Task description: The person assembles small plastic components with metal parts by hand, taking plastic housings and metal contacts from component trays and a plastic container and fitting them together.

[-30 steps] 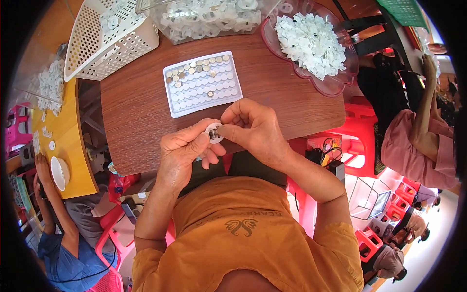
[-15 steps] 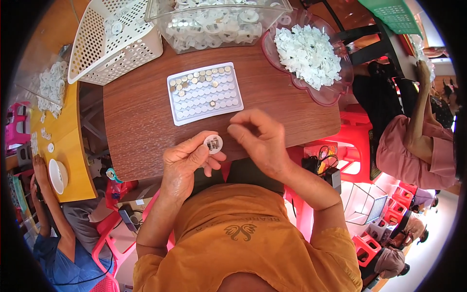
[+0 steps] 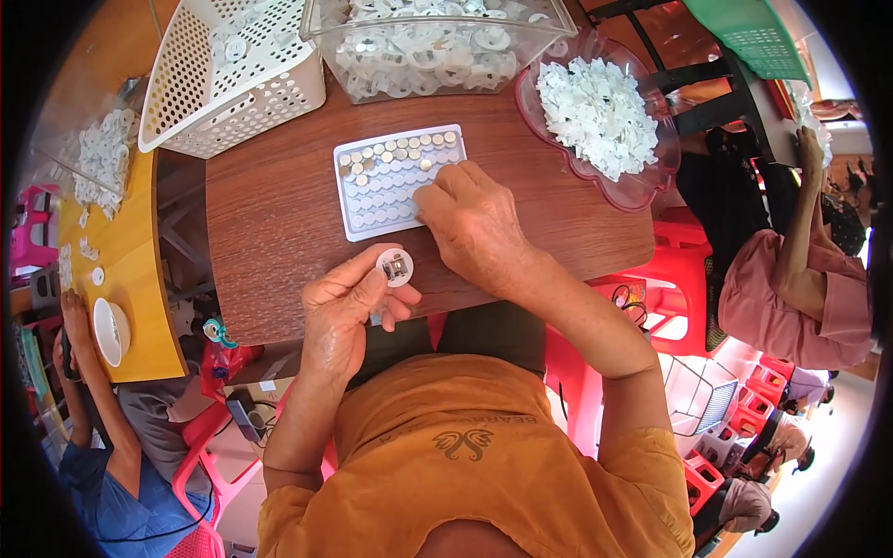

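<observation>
1. Left hand: grip pinched on a round white disc, above the table near its front edge.
2. Right hand: at the white tray's right side; fingertips hidden, so I cannot tell its grip.
3. Round metal pieces sit mostly in the tray's far rows.

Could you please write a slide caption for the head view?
Left hand holding a round white part, right hand at the white tray.
</observation>
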`<state>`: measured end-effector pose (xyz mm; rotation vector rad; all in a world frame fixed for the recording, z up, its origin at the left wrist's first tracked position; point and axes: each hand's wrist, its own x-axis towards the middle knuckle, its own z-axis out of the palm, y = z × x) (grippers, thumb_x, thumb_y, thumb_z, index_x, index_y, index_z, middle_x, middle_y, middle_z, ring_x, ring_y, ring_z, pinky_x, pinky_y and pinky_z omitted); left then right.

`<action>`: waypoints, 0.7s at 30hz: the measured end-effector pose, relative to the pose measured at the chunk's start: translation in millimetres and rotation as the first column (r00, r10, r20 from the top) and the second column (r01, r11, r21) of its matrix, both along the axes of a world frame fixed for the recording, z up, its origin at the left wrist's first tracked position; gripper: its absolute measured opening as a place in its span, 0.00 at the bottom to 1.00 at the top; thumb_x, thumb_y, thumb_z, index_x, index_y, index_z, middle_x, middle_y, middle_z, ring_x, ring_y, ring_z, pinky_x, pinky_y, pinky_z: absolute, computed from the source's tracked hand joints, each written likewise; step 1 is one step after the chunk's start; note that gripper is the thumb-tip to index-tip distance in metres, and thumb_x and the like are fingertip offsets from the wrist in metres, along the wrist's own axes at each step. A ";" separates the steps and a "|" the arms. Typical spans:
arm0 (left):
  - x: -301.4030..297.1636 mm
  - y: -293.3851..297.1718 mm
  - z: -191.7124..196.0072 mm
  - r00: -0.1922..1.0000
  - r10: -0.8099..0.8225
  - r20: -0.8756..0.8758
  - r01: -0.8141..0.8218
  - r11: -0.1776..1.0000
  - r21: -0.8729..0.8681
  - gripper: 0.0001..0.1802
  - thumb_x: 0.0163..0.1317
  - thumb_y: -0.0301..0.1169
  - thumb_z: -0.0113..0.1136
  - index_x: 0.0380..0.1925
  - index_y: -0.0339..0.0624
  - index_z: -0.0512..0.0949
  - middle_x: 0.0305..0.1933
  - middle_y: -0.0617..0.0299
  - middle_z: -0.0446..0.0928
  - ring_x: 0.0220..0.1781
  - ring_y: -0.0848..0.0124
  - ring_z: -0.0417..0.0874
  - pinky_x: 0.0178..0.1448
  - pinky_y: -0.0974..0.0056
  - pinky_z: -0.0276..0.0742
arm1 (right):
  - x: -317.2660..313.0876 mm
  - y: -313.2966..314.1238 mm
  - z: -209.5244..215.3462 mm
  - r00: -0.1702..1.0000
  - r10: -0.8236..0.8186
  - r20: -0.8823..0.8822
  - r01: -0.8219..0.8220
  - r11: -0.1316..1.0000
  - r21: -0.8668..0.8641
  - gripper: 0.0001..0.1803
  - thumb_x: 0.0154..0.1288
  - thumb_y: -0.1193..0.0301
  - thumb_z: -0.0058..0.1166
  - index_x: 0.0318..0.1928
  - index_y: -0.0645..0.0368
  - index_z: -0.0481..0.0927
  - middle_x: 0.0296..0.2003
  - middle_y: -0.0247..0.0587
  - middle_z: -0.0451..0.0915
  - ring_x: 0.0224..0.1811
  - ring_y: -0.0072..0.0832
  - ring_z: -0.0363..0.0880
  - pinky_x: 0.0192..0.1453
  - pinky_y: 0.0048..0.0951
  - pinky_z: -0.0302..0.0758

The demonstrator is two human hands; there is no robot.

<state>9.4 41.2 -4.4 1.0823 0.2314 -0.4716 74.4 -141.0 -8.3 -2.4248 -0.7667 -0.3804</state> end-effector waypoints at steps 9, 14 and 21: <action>1.7 1.1 -2.0 1.000 0.013 -0.001 -0.013 1.000 0.023 0.20 0.65 0.33 0.52 0.51 0.29 0.72 0.31 0.47 0.80 0.24 0.71 0.79 0.25 0.72 0.71 | 9.5 -3.1 -0.1 1.000 0.021 0.016 -0.019 0.997 -0.077 0.07 0.46 0.78 0.58 0.27 0.61 0.73 0.27 0.43 0.71 0.32 0.43 0.72 0.31 0.40 0.71; 1.3 2.2 -0.9 0.999 -0.020 -0.042 0.018 0.998 -0.053 0.19 0.65 0.33 0.52 0.51 0.29 0.72 0.33 0.48 0.80 0.26 0.71 0.80 0.26 0.72 0.70 | 1.4 -3.7 -2.5 0.999 -0.011 0.051 0.011 1.000 -0.008 0.07 0.47 0.79 0.59 0.28 0.62 0.73 0.26 0.43 0.72 0.31 0.43 0.73 0.31 0.38 0.70; 2.8 -5.1 4.1 0.998 -0.036 -0.051 0.031 0.995 -0.096 0.20 0.65 0.33 0.52 0.52 0.29 0.71 0.33 0.48 0.80 0.27 0.71 0.80 0.26 0.72 0.70 | -36.0 -2.9 11.4 0.996 0.030 -0.085 0.007 0.916 0.402 0.07 0.50 0.81 0.58 0.31 0.63 0.75 0.25 0.44 0.74 0.27 0.40 0.74 0.30 0.35 0.70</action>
